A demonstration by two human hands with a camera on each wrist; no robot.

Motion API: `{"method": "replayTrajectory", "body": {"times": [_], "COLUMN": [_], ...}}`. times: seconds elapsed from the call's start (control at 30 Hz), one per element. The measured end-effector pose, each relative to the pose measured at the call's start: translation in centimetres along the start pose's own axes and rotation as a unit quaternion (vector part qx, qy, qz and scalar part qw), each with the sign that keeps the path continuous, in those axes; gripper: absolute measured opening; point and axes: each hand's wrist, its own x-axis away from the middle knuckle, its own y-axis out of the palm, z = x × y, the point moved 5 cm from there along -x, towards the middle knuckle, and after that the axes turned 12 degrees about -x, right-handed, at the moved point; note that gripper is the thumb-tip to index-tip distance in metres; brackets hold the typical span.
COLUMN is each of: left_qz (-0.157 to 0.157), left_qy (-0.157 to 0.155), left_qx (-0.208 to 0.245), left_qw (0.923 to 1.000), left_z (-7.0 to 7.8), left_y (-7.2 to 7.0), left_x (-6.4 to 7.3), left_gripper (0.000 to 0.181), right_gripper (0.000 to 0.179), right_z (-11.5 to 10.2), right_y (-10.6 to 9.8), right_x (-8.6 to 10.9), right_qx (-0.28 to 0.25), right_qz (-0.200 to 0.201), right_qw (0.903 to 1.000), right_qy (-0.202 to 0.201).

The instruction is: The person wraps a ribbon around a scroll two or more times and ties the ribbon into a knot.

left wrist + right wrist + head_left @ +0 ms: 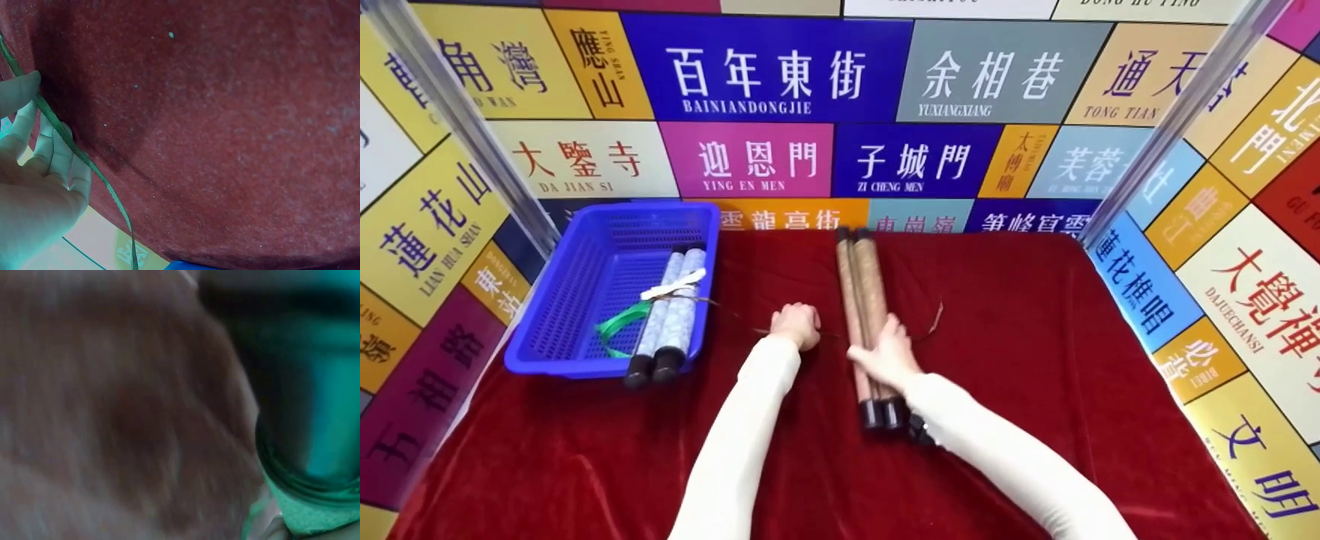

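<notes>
A pair of brown scrolls (872, 292) with black end caps lies side by side on the red cloth. My right hand (889, 354) grips them near the lower half, thumb across the top. A black end cap (332, 399) fills the right of the right wrist view, which is blurred, with only a bit of finger at the bottom. To the left of the scrolls, my left hand (796, 326) holds a thin ribbon (67, 135) between thumb and fingers. The ribbon runs toward the scrolls, and a loose end (936, 319) lies to their right.
A blue plastic basket (521, 360) stands at the left. Two pale blue scrolls (679, 330) with black ends lean over its front rim, with a white strip (675, 285) across them and a green ribbon (622, 322) beside them. Printed panels (765, 67) wall the red cloth (1005, 300).
</notes>
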Motion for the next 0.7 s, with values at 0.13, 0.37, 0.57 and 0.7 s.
{"method": "replayTrajectory", "body": {"times": [0.13, 0.37, 0.57, 0.7], "left_qz": [0.003, 0.008, 0.015, 0.021], "left_qy": [0.001, 0.001, 0.004, 0.006], "left_qx": [0.007, 0.005, 0.009, 0.015], "left_qw": [1.0000, 1.0000, 0.9998, 0.9997], "left_z": [-0.1, 0.0, 0.1, 0.0], "left_y": [0.2, 0.0, -0.1, -0.2], "left_x": [0.1, 0.1, 0.0, -0.3], "left_gripper": [0.018, 0.018, 0.015, 0.012], "right_gripper": [0.100, 0.094, 0.097, 0.103], "right_z": [0.2, 0.1, 0.0, 0.1], "right_y": [1.3, 2.0, 1.8, 1.8], "right_x": [1.0, 1.1, 0.5, 0.5], "right_qx": [0.017, 0.028, 0.032, 0.047], "right_qz": [-0.014, 0.000, 0.012, -0.013], "right_qw": [0.9997, 0.9985, 0.9980, 0.9968], "right_qy": [0.010, 0.047, 0.054, 0.064]}}
